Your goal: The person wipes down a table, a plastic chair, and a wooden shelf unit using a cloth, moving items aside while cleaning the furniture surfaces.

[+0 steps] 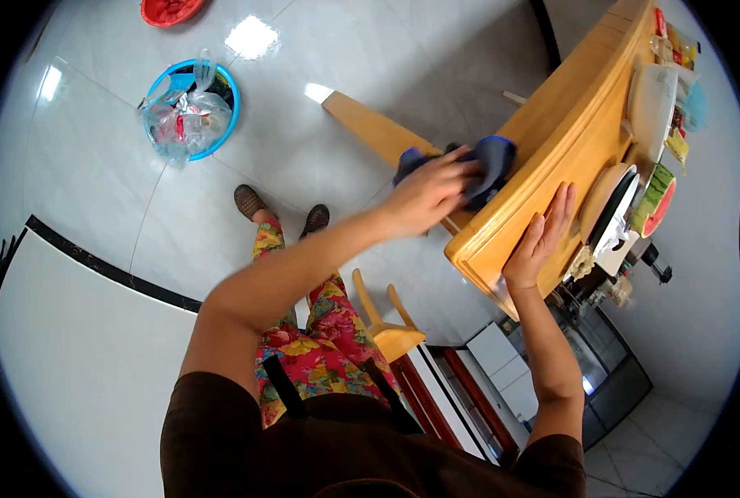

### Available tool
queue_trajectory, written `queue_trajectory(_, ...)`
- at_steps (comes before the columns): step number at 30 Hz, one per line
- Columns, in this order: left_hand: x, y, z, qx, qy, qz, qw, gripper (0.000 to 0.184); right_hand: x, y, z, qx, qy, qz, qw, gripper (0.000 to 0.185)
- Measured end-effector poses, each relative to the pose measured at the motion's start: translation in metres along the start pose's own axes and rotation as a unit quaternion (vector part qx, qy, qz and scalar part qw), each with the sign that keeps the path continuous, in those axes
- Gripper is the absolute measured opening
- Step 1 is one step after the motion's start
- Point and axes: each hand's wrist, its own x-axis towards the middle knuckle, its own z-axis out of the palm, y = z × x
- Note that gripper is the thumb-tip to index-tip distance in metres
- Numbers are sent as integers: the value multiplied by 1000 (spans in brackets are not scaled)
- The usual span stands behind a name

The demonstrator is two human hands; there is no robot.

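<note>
My left hand [438, 189] is closed on a dark blue cloth [490, 170], slightly smeared by motion. The cloth presses against the side of a yellow-brown wooden table [544, 137], below its top edge, close to a table leg [374, 124]. Part of the cloth is hidden behind my fingers. My right hand [543, 241] lies flat on the tabletop near the corner, fingers stretched out, holding nothing. Just beyond it on the table stand a dish with a dark rim [609, 203] and a cut piece of watermelon [655, 201].
A blue basin [235, 108] filled with plastic bags stands on the tiled floor, with a red basin [171, 10] farther off. A wooden stool [396, 339] is beside my legs. A large white covered dish [651, 108] sits farther along the table. A white surface with a dark edge [96, 332] lies at left.
</note>
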Motion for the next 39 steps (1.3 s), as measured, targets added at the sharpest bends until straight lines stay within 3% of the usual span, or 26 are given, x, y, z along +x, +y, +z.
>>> queue_trajectory(4,-59,24,36,-103,163,-110,975,28,-1,3,1,-6,5,-13,1000,53)
queue_trajectory(7,-56,-7,52,-93,249,-169,949,35,-2,7,2,-11,8,-18,1000,54)
queue_trajectory(11,-43,-77,52,-186,432,-260,843,44,-1,6,3,-21,8,-23,999,53)
queue_trajectory(13,-37,-85,38,-383,485,-313,721,50,-3,7,2,-24,7,-23,999,53)
queue_trajectory(14,-35,-84,34,-474,500,-331,645,54,-4,10,3,-21,9,-30,999,52)
queue_trajectory(18,-26,-32,62,-465,508,-333,644,63,-4,9,3,-16,7,-39,999,52)
queue_trajectory(21,-23,53,88,-515,492,-293,638,64,-4,10,4,-16,10,-46,999,51)
queue_trajectory(23,-19,82,96,-607,477,-285,567,61,-6,15,5,-10,12,-48,999,50)
queue_trajectory(26,-14,45,110,-617,512,-254,541,59,-4,19,7,-4,20,-58,998,50)
queue_trajectory(30,-9,-1,79,-593,572,-303,479,46,-5,21,8,3,30,-73,997,49)
queue_trajectory(31,-14,-24,73,-592,568,-297,489,41,-4,22,9,1,34,-73,997,49)
queue_trajectory(33,-17,-29,69,-605,560,-258,503,50,-3,24,10,-2,42,-75,996,48)
queue_trajectory(36,-14,14,101,-419,564,-132,699,59,-4,27,12,-11,63,-88,994,48)
queue_trajectory(37,-18,27,113,-405,535,-128,730,64,-2,28,13,-14,68,-90,994,48)
queue_trajectory(39,-22,42,137,-254,534,-110,799,60,-3,27,13,-18,76,-92,993,48)
